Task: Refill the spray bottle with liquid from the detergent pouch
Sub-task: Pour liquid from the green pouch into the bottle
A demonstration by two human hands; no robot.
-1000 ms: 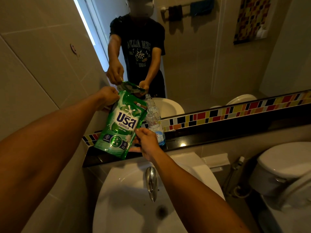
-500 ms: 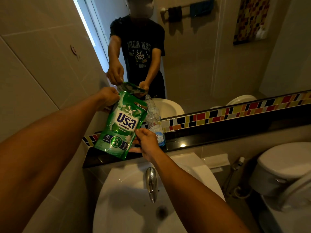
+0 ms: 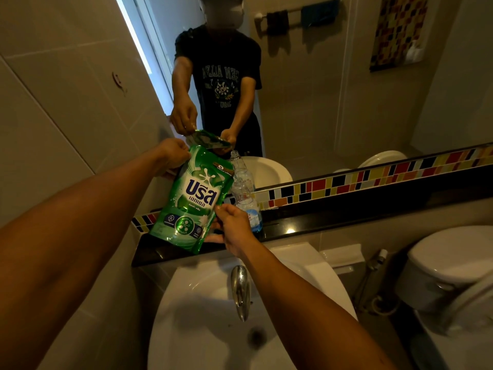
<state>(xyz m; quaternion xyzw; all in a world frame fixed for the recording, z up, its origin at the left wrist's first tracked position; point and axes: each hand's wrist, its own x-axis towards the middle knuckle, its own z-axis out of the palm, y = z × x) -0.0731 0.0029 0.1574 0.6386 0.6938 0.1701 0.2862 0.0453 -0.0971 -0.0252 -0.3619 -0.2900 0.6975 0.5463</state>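
A green detergent pouch (image 3: 192, 198) hangs tilted over the black ledge (image 3: 346, 212), its top corner leaning right toward a clear spray bottle (image 3: 246, 198). The bottle stands on the ledge against the mirror, uncapped, with a little blue liquid at its base. My left hand (image 3: 170, 156) grips the pouch's upper left corner. My right hand (image 3: 233, 225) pinches the pouch's lower right edge, just in front of the bottle. The pouch's spout is hard to make out.
Below the ledge sits a white washbasin (image 3: 202, 321) with a chrome tap (image 3: 241, 289). A toilet (image 3: 450, 265) and a hose sprayer (image 3: 373, 265) are at the right. The mirror (image 3: 333, 102) behind the ledge reflects me. A tiled wall closes off the left.
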